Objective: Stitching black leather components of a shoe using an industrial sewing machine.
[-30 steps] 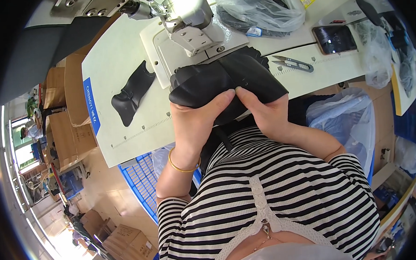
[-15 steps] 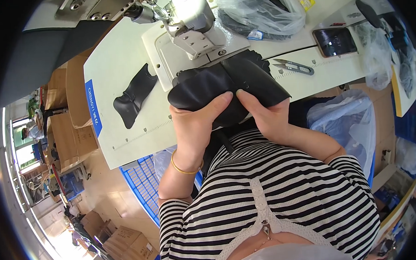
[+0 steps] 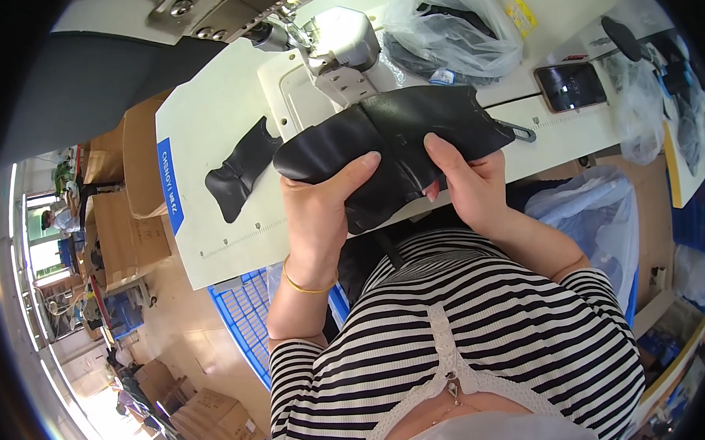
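Note:
Between my two hands I hold a black leather-like piece (image 3: 380, 140) with a seam running down its middle. My left hand (image 3: 320, 209) is closed on its left part, thumb on top and fingers hidden underneath. My right hand (image 3: 475, 183) grips the right part, its thumb lying near the seam and a fingertip showing below the edge. Just beyond the piece stands the sewing machine head (image 3: 343, 43). Another black piece with a seam (image 3: 242, 170) lies flat on the white table (image 3: 212, 254) to the left.
Thread snips (image 3: 518, 132) lie partly hidden behind the held piece. A phone (image 3: 571, 86) rests at the right. Clear plastic bags with dark pieces (image 3: 459, 38) sit behind. Below the table edge are a blue basket (image 3: 242, 315) and a bag-lined bin (image 3: 592, 209).
The black piece has been spread flatter, its right part opened out and covering most of the snips. My right thumb has moved away from the left one.

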Motion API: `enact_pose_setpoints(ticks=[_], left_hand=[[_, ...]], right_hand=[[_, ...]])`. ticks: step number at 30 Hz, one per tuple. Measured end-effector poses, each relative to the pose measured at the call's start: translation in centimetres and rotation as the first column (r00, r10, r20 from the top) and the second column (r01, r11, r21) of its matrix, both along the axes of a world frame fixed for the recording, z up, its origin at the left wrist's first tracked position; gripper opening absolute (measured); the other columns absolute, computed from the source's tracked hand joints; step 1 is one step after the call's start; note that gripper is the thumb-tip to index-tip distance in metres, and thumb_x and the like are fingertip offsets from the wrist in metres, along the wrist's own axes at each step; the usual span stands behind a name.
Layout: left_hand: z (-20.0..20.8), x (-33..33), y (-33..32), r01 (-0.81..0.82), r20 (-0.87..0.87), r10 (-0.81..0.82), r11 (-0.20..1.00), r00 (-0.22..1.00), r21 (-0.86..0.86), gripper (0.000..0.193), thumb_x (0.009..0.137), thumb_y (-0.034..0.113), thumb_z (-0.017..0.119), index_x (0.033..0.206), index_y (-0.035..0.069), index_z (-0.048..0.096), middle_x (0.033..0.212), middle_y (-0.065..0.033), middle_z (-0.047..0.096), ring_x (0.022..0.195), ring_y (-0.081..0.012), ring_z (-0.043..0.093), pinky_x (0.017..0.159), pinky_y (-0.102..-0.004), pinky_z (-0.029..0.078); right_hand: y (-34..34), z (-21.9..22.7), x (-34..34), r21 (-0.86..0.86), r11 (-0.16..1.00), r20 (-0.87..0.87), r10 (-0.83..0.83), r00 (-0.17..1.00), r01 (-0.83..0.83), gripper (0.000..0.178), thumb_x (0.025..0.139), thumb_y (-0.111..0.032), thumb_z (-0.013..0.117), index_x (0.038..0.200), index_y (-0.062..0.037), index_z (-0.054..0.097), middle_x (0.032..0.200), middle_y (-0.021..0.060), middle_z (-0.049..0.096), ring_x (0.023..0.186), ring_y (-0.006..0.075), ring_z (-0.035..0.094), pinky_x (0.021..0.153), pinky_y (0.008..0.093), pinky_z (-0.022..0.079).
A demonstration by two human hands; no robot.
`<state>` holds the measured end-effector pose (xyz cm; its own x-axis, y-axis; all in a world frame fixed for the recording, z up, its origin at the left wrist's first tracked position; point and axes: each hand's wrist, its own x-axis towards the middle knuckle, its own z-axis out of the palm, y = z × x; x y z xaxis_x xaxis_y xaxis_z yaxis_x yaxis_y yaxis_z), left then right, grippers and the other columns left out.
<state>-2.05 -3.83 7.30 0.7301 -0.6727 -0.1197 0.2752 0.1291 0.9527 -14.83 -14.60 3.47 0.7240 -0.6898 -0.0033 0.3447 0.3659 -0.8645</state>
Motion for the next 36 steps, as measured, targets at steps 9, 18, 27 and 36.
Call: enact_pose_setpoints(ticks=[9, 18, 27, 36], left_hand=[[0.4, 0.5, 0.0, 0.019, 0.003, -0.019, 0.999, 1.000, -0.037, 0.030, 0.072, -0.010, 0.072, 0.100, -0.001, 0.064, 0.093, -0.0083, 0.068, 0.082, -0.0149, 0.065, 0.076, -0.0271, 0.053], [2.7, 2.7, -0.2, 0.099, 0.037, -0.097, 0.994, 0.995, -0.045, 0.027, 0.072, -0.011, 0.070, 0.097, -0.002, 0.065, 0.090, -0.0084, 0.068, 0.079, -0.0143, 0.065, 0.074, -0.0268, 0.053], [4.3, 7.2, -2.7, 0.135, -0.063, -0.132, 0.990, 0.989, 0.040, 0.017, 0.073, -0.006, 0.070, 0.088, -0.006, 0.065, 0.084, -0.0110, 0.067, 0.073, -0.0159, 0.065, 0.067, -0.0271, 0.054], [5.0, 10.0, -4.7, 0.090, -0.043, -0.089, 0.996, 0.995, 0.005, 0.014, 0.073, -0.009, 0.068, 0.086, -0.007, 0.065, 0.083, -0.0107, 0.066, 0.073, -0.0171, 0.064, 0.067, -0.0277, 0.053]], right_hand=[[0.4, 0.4, 0.5, -0.090, 0.996, 0.044, -0.008, 0.999, 0.012, 0.020, 0.096, -0.009, 0.049, 0.111, 0.0020, 0.057, 0.088, 0.0075, 0.063, 0.058, 0.0106, 0.056, 0.044, 0.0224, 0.042], [0.3, 2.0, 1.8, -0.095, 0.995, 0.133, -0.010, 0.991, 0.023, 0.021, 0.094, -0.012, 0.056, 0.108, 0.0032, 0.058, 0.083, 0.0085, 0.064, 0.056, 0.0112, 0.059, 0.047, 0.0220, 0.048], [-1.6, 3.5, 5.9, -0.141, 0.982, 0.100, -0.109, 0.989, 0.122, 0.021, 0.092, -0.015, 0.058, 0.083, 0.0036, 0.064, 0.065, 0.0073, 0.063, 0.051, 0.0100, 0.057, 0.047, 0.0227, 0.045], [-4.1, 4.5, 8.5, -0.221, 0.972, 0.011, -0.078, 0.997, 0.079, 0.023, 0.093, -0.018, 0.057, 0.082, 0.0008, 0.062, 0.063, 0.0080, 0.061, 0.047, 0.0106, 0.053, 0.043, 0.0228, 0.042]])
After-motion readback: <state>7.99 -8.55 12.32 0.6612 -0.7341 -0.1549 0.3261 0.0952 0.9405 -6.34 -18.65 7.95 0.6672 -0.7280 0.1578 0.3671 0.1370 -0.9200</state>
